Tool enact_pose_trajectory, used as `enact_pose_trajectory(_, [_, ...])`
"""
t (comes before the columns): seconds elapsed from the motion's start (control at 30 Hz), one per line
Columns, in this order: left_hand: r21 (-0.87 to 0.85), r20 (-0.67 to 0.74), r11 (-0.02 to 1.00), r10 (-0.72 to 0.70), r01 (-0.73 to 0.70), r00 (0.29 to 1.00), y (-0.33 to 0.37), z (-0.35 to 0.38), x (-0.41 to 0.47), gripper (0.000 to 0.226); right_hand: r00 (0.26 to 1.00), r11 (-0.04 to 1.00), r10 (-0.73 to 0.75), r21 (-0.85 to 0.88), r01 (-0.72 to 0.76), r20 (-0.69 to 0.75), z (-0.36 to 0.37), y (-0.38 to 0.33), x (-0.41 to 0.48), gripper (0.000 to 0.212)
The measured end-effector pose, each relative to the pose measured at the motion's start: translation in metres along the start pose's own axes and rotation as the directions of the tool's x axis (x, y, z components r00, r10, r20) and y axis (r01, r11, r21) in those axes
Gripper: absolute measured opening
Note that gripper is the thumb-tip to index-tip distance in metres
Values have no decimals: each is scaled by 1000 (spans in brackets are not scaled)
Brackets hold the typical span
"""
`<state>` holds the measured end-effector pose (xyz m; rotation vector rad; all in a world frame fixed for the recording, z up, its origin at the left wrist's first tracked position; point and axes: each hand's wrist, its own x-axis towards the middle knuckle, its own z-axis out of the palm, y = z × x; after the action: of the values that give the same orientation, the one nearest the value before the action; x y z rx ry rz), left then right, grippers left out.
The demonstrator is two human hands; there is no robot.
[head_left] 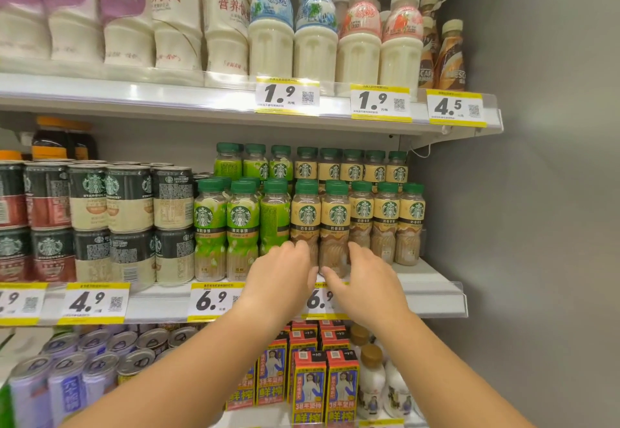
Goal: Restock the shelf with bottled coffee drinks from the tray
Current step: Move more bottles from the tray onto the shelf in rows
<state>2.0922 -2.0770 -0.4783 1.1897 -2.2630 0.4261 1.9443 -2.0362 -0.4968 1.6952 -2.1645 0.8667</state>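
Observation:
Bottled coffee drinks with green caps fill the right half of the middle shelf [432, 288]: green-labelled ones [242, 216] on the left, tan-labelled ones [385, 212] on the right. Two tan bottles stand foremost at the shelf's front edge. My left hand [283, 271] wraps the base of the left one [305, 216], thumb between the two bottles. My right hand [367, 278] holds the base of the right one [335, 219], thumb in front, fingers on its right side. Both bottles are upright. No tray is in view.
Stacked coffee cans [129, 199] sit left of the bottles. White milk-drink bottles [271, 24] line the upper shelf. Cans [100, 370] and juice cartons [308, 387] fill the shelf below. A grey wall [536, 192] closes the right side. Yellow price tags [214, 300] run along the shelf edges.

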Motion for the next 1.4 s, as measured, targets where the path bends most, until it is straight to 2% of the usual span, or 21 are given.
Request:
enact_pose_trajectory(0.07, [86,-50,993,81,-77,995,-4,5,-11,38,999,994,-48,-94,48,-4,4,1,-12,80])
enact_pose_trajectory(0.13, [140,-33,982,130,-124,991,-9,14,-25,54,998,986,-62,-154,64,21,8,5,-29,82])
enact_pose_trajectory(0.27, [135,13,977,166,-166,986,-21,28,-58,80,996,969,-83,-230,84,15,19,11,-70,83])
enact_pose_trajectory(0.53, [59,44,973,222,-225,974,-48,49,-136,86,1000,951,1,-308,-7,-21,40,7,-150,84])
enact_pose_trajectory(0.7, [18,148,975,215,-220,965,-56,87,-208,89,994,942,78,-332,-50,72,80,3,-226,84])
enact_pose_trajectory(0.87, [-56,281,980,199,-191,939,-61,133,-277,92,961,942,227,-285,-176,157,137,-1,-307,81])
enact_pose_trajectory(0.97, [-115,372,981,187,-155,909,-59,161,-326,93,922,929,323,-260,-265,214,171,-1,-360,81])
enact_pose_trajectory(1.2, [-143,556,986,155,-90,816,-53,230,-427,92,796,890,448,-286,-355,406,247,-2,-461,77])
enact_pose_trajectory(1.3, [-178,658,984,136,-23,741,-42,261,-468,95,646,876,483,-306,-374,592,274,6,-501,78])
enact_pose_trajectory(1.37, [-225,720,973,133,47,682,-32,282,-490,94,586,841,522,-261,-473,620,290,14,-517,77])
enact_pose_trajectory(1.4, [-256,756,957,111,136,645,-27,292,-498,93,570,813,545,-221,-539,614,298,18,-519,77])
